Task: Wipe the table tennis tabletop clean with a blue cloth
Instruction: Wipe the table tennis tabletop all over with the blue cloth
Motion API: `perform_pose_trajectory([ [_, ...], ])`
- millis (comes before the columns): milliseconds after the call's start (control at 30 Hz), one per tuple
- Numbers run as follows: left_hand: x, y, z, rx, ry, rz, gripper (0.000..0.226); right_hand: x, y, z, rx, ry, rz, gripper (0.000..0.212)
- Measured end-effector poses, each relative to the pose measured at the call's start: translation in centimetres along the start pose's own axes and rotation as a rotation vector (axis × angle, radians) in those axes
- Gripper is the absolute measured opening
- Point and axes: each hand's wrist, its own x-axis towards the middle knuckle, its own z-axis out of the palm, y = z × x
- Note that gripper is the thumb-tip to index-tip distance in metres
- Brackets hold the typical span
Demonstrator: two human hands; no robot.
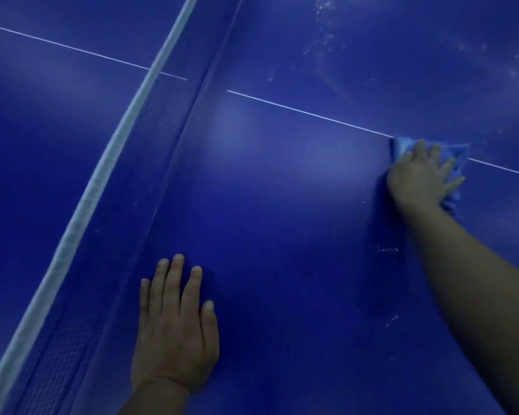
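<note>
The dark blue table tennis tabletop (282, 190) fills the view, crossed by a thin white centre line (306, 112). A crumpled light blue cloth (459, 154) lies on that line at the right. My right hand (420, 175) presses down on the cloth with spread fingers, its arm reaching in from the lower right. My left hand (174, 324) lies flat on the bare tabletop near the bottom middle, fingers straight and holding nothing.
The net (150, 145) with its white top band (102, 163) runs diagonally from the top middle to the bottom left. White smears and specks (324, 34) mark the tabletop at the upper right, with a few more specks (387, 250) beside my right forearm.
</note>
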Motion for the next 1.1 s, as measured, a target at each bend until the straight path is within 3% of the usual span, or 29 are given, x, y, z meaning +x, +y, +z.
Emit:
perform_pose_trajectory([
  [67, 0.1, 0.0, 0.0, -0.008, -0.001, -0.001, 0.058, -4.1, -3.6, 1.6, -0.072, 0.020, -0.234, 0.054],
  [167, 0.3, 0.1, 0.0, -0.010, 0.004, -0.011, 0.059, -11.2, -9.3, 5.0, -0.125, -0.025, -0.837, 0.053],
  [233, 0.3, 0.1, 0.1, -0.011, 0.004, -0.012, 0.060, -10.1, -8.8, 4.3, -0.153, -0.086, -1.024, 0.052],
  [300, 0.3, 0.1, 0.1, -0.020, 0.020, -0.008, 0.059, -4.6, -4.6, 3.0, -0.260, 0.000, -0.881, 0.051],
  [367, 0.2, 0.3, 0.1, -0.032, 0.021, -0.008, 0.059, 1.5, 1.8, 1.3, -0.203, 0.101, -0.480, 0.046],
  [433, 0.2, 0.5, 0.1, -0.037, 0.021, -0.012, 0.059, 4.8, 6.9, -0.8, -0.097, 0.065, -0.031, 0.049],
  [500, 0.0, 0.6, 0.0, -0.037, 0.015, -0.017, 0.061, 4.5, 7.5, -1.3, -0.004, 0.017, 0.170, 0.053],
  [567, 0.1, 0.6, 0.0, -0.036, 0.015, -0.023, 0.063, 2.3, 5.1, -0.5, -0.002, 0.017, 0.039, 0.053],
  [700, 0.1, 0.8, -0.1, -0.036, 0.019, -0.029, 0.065, -7.9, -0.4, 3.1, -0.094, 0.002, -0.650, 0.051],
  [767, 0.0, 0.8, -0.1, -0.040, 0.027, -0.030, 0.066, -9.0, -0.5, 3.0, -0.086, -0.067, -0.861, 0.053],
  [833, 0.0, 0.8, -0.1, -0.039, 0.033, -0.030, 0.066, -4.5, 1.1, 1.9, -0.180, -0.018, -0.807, 0.052],
  [967, 0.1, 0.8, 0.1, -0.023, 0.034, -0.024, 0.065, 3.9, 4.1, -0.3, -0.076, -0.019, -0.318, 0.051],
  [1033, -0.1, 0.7, 0.1, -0.025, 0.046, -0.019, 0.064, 3.1, 1.8, 0.0, -0.081, -0.021, -0.347, 0.051],
  [1100, -0.1, 0.6, 0.1, -0.034, 0.060, -0.017, 0.064, 0.2, -2.0, 1.0, -0.114, -0.022, -0.595, 0.050],
])
